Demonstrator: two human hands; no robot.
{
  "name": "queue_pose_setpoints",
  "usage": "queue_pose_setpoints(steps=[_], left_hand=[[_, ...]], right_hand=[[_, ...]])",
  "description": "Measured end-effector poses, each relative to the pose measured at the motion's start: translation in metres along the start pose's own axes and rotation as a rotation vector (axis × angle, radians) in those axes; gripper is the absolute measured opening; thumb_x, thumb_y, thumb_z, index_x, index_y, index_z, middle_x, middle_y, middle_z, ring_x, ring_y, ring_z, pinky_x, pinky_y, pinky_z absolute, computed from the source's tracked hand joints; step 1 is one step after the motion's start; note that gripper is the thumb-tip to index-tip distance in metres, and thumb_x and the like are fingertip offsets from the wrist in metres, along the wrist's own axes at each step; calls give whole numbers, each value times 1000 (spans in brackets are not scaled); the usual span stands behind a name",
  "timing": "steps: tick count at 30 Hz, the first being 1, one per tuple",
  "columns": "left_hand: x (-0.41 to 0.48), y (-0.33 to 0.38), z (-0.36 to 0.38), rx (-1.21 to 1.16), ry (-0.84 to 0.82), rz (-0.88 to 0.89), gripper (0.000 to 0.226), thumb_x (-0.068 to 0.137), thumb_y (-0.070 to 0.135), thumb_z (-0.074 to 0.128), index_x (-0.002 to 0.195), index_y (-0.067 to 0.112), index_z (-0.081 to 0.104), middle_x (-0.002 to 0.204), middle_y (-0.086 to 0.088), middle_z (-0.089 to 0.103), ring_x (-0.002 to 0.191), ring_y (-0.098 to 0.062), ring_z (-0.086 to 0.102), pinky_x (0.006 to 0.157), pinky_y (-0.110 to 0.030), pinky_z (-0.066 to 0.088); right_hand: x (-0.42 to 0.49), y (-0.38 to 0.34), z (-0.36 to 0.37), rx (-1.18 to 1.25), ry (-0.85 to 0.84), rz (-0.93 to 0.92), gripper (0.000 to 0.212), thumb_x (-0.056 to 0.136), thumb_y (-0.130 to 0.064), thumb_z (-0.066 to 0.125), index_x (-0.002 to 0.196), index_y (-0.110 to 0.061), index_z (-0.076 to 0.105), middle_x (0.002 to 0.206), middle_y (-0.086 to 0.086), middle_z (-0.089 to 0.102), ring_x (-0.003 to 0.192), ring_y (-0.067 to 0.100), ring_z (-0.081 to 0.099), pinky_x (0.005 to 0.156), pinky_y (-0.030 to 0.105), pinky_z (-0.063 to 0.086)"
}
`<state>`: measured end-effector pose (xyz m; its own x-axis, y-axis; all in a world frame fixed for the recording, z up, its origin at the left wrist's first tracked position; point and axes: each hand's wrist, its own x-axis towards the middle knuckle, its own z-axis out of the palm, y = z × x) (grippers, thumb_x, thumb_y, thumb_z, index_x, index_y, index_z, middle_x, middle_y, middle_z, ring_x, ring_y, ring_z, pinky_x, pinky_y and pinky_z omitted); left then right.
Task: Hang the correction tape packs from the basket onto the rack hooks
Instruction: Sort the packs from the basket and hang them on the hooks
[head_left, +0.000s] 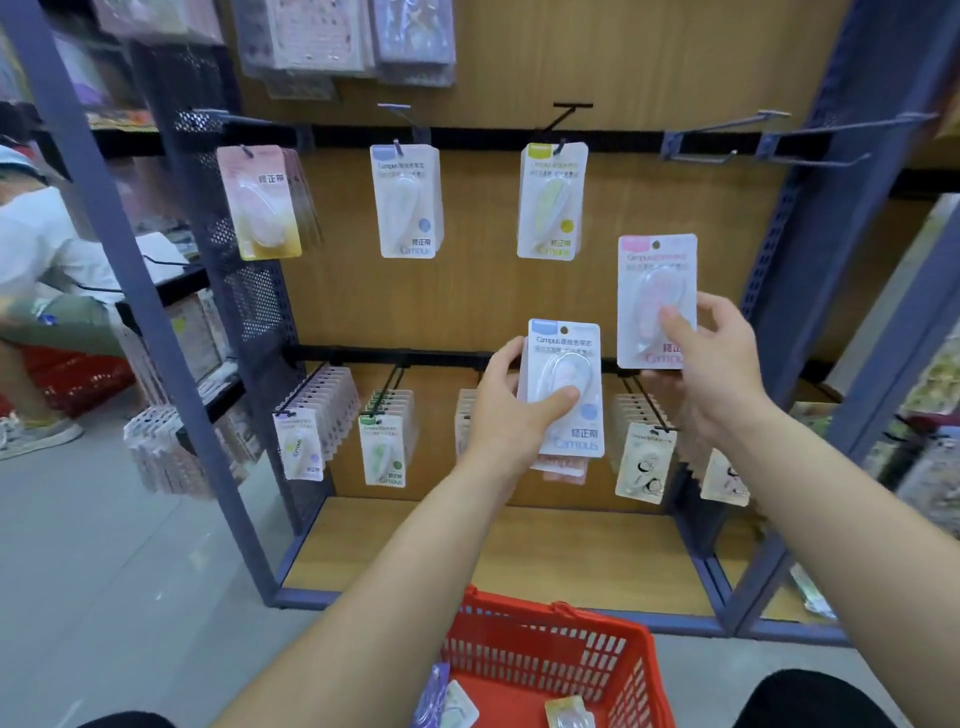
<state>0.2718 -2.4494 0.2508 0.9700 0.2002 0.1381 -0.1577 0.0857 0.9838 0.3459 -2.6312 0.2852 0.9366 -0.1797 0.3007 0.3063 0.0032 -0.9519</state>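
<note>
Packs are getting hung: right hand is pinching a pink-topped pack right of centre, left hand is gripping a blue-fronted stack mid-frame, and the basket is waiting at the bottom. Next move is probably calling for threading the pink pack's hole onto an empty hook upper right.

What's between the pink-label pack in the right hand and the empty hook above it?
Head view: only bare wooden back panel separates the pink-label pack, held by the right hand, from the empty hook.
</note>
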Motion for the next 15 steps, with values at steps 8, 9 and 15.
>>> queue_pose_setpoints(steps=[8,9,15], left_hand=[[47,28,52,5,-26,65,75,87,12,81,149,30,43,125,0,70,100,-16,75,66,-28,63],[52,31,56,5,-27,74,74,87,12,81,149,30,43,124,0,71,99,-16,75,68,-30,64],[74,38,66,-8,-23,123,73,86,8,81,147,26,46,117,1,74,92,-13,77,70,-31,64]], right_hand=[[62,-28,-30,15,94,-73,29,102,-29,60,131,-24,57,108,-8,71,82,16,76,58,28,60],[69,-31,-31,28,102,-79,29,103,-29,60,131,-23,57,108,-7,71,82,16,75,58,27,60],[100,-38,-31,81,144,-69,25,103,-31,60,127,-26,57,111,-6,68,88,17,74,60,27,60]])
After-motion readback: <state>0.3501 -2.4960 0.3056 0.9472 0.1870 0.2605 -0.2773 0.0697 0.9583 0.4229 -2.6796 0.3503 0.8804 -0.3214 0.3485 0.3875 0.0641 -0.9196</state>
